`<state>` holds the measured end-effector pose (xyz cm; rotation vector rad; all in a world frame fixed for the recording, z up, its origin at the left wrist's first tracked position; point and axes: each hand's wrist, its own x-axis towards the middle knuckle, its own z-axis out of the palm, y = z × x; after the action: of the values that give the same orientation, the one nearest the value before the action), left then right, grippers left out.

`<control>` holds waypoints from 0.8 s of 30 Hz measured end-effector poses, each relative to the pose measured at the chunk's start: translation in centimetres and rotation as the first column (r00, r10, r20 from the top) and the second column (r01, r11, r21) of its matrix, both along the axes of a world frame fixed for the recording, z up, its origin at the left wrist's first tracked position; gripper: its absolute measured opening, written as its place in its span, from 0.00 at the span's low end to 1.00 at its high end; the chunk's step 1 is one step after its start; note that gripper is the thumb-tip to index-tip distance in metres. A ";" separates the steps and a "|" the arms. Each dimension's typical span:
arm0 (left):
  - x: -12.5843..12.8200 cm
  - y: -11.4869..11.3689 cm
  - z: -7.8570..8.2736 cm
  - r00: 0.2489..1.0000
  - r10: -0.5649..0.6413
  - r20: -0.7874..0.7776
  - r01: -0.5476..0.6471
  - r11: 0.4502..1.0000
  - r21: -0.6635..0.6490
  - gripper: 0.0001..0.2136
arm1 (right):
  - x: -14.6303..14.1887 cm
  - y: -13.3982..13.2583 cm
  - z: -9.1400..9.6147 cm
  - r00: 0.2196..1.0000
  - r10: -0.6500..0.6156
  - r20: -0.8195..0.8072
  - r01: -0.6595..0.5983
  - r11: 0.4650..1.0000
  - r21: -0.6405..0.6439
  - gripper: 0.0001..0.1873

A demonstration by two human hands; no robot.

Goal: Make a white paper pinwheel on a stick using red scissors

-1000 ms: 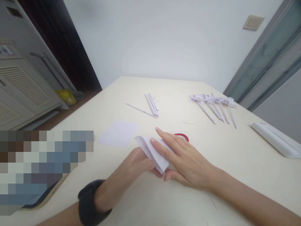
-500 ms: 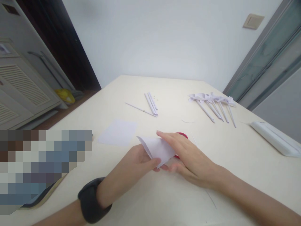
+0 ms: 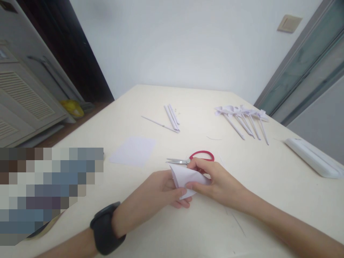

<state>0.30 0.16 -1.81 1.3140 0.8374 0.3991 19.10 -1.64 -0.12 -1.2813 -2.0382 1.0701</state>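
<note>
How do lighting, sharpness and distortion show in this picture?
Head view: soft light, only faint shadows on the table; head view: the flat sheet has faint, soft edges, the folded paper crisper ones; head view: the dark doorway and glass door splay outward, probably lens distortion; head view: pixel blocks hide the lower left.

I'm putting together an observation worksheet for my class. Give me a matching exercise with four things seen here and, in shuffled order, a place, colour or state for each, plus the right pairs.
Things:
1. Scissors
2. Wristband
3. Bent paper
4. Switch

Descriptions:
A. On the wall
B. Held by the left hand and the right hand
C. Red-handled, lying on the table
D. Black, around the left wrist

Pairs: 1-C, 2-D, 3-B, 4-A
</note>
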 end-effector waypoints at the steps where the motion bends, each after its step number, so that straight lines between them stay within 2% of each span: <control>1: -0.1 0.0 -0.1 1.000 -0.004 -0.015 0.004 1.000 -0.002 0.11 | 0.0 0.0 0.0 1.000 -0.002 -0.009 0.002 1.000 -0.009 0.05; 9: -0.3 0.0 -0.7 0.999 -0.024 0.045 0.028 0.996 -0.088 0.10 | 0.3 0.4 -0.7 0.996 -0.024 -0.086 0.016 0.995 -0.098 0.10; 15: -0.3 0.2 -0.4 0.996 -0.042 0.082 0.052 0.992 -0.115 0.13 | 0.4 0.4 -0.6 0.995 -0.057 -0.084 0.052 0.997 -0.060 0.11; 24: -0.4 0.3 -0.3 0.999 -0.054 -0.001 0.053 0.985 -0.164 0.07 | 0.4 0.5 -0.4 0.989 -0.077 -0.125 0.079 0.997 0.013 0.11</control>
<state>-0.06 0.44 -2.10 1.1826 0.8202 0.2784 19.46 -1.12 -0.47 -1.2427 -1.8862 1.0668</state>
